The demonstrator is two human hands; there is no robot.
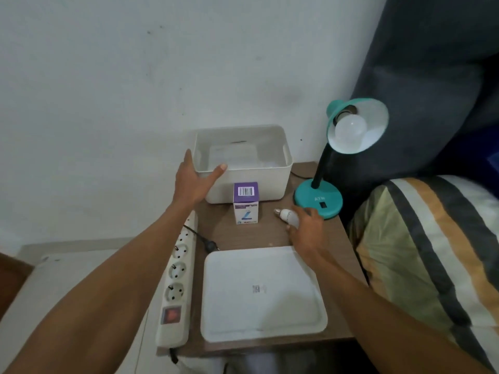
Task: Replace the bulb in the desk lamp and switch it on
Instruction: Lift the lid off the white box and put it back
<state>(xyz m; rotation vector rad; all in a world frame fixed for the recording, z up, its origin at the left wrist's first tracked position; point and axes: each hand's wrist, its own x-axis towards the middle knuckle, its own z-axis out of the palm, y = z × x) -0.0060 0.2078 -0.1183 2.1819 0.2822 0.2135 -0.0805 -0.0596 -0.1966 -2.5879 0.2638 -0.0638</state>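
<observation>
A teal desk lamp [318, 197] stands at the table's right rear, shade tilted toward me, with a white bulb [350, 128] in its socket, unlit. My right hand [305, 230] grips a second white bulb [287, 215] lying on the wooden table, its screw base pointing left. My left hand [195, 179] is spread on the front left corner of a white plastic bin [286, 163], thumb over the rim. A purple and white bulb box [245, 202] stands upright in front of the bin.
The bin's white lid [263, 294] lies flat at the table's front. A white power strip [176, 279] with a red switch runs along the left edge, a black plug [210, 245] beside it. A dark cushion and a striped pillow [421, 255] crowd the right side.
</observation>
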